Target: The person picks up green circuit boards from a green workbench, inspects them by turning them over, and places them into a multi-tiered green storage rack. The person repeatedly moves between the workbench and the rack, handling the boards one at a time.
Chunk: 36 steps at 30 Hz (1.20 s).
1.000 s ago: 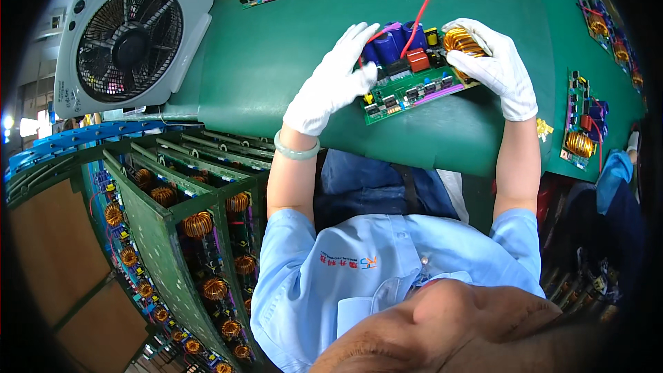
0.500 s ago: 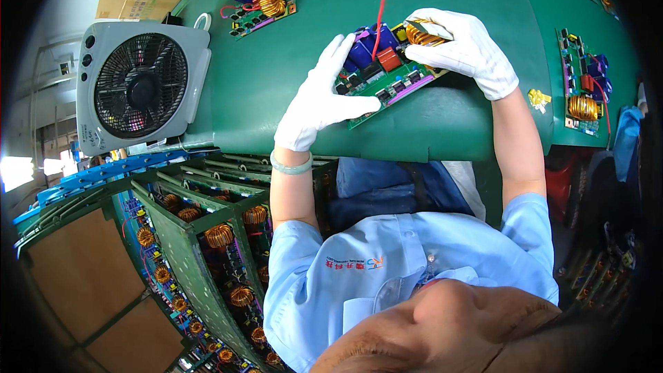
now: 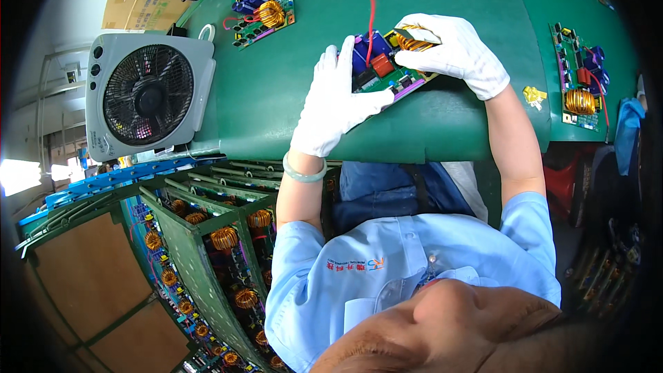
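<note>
A green circuit board [image 3: 381,81] with blue capacitors, a red-orange block and a copper coil rests on the green table in front of me. Its red wire [image 3: 371,14] sticks up and away, ending in a black tip. My left hand [image 3: 335,97], white-gloved, grips the board's left end between thumb and fingers. With the fingers bent round the copper coil [image 3: 413,40], my gloved right hand [image 3: 456,48] holds the board's right end. A dark flat piece shows beside the coil, near the right fingertips; its kind is unclear.
A grey box fan [image 3: 148,97] stands on the table [image 3: 290,117] at left. More circuit boards lie at the far left [image 3: 266,14] and at right [image 3: 579,83]. A small yellow scrap [image 3: 534,96] lies near the right hand. Green racks [image 3: 200,255] full of boards stand lower left.
My left hand has slid right along the board, covering more of its left end. The right hand has shifted slightly left, still at the coil. The red wire leans a little further left.
</note>
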### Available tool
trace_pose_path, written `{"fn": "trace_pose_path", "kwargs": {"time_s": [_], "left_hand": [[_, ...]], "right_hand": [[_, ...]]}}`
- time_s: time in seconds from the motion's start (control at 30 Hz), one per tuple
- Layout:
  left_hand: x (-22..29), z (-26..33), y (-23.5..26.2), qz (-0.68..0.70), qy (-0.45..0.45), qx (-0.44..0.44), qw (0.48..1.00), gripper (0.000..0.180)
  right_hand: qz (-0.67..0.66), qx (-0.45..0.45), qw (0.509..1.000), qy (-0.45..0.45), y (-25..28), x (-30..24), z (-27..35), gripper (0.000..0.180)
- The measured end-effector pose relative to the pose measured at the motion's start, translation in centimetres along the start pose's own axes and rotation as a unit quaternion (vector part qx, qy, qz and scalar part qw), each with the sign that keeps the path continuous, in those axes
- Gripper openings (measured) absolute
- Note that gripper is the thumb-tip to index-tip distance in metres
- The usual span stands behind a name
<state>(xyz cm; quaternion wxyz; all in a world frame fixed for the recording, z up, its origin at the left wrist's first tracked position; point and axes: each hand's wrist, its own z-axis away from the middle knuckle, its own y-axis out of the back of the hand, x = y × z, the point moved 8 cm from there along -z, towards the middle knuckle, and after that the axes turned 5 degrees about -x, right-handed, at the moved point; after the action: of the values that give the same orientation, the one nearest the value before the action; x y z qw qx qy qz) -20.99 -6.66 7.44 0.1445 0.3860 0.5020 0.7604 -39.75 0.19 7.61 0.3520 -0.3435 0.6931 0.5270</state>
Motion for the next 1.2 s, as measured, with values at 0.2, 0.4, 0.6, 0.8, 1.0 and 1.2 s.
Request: {"fn": "trace_pose_path", "kwargs": {"time_s": [0.2, 0.4, 0.6, 0.8, 1.0, 1.2], "left_hand": [[1.0, -0.2, 0.6, -0.017, -0.021, 0.035, 0.999, 0.103], [0.6, -0.7, 0.7, -0.023, -0.018, 0.055, 0.998, 0.088], [-0.1, -0.8, 0.4, 0.001, 0.008, 0.022, 1.0, 0.087], [2.8, -0.4, 0.1, -0.098, 0.032, 0.029, 0.994, 0.097], [3.0, -0.4, 0.1, -0.1, 0.042, 0.074, 0.991, 0.095], [0.6, -0.6, 1.9, 0.069, -0.011, 0.135, 0.988, 0.061]], "right_hand": [[0.007, 0.016, 0.999, 0.03, -0.1, 0.1, 0.2, 0.049], [0.004, 0.011, 1.0, 0.028, 0.0, -0.3, 0.3, 0.047], [0.004, -0.003, 1.0, 0.011, -0.1, -0.4, 0.2, 0.046], [0.025, 0.003, 1.0, 0.018, 0.0, -0.7, 0.3, 0.046], [0.022, 0.024, 0.999, 0.021, -0.2, -0.4, 0.5, 0.046], [0.018, 0.025, 1.0, 0.008, -0.2, -0.1, 0.3, 0.048]]}}
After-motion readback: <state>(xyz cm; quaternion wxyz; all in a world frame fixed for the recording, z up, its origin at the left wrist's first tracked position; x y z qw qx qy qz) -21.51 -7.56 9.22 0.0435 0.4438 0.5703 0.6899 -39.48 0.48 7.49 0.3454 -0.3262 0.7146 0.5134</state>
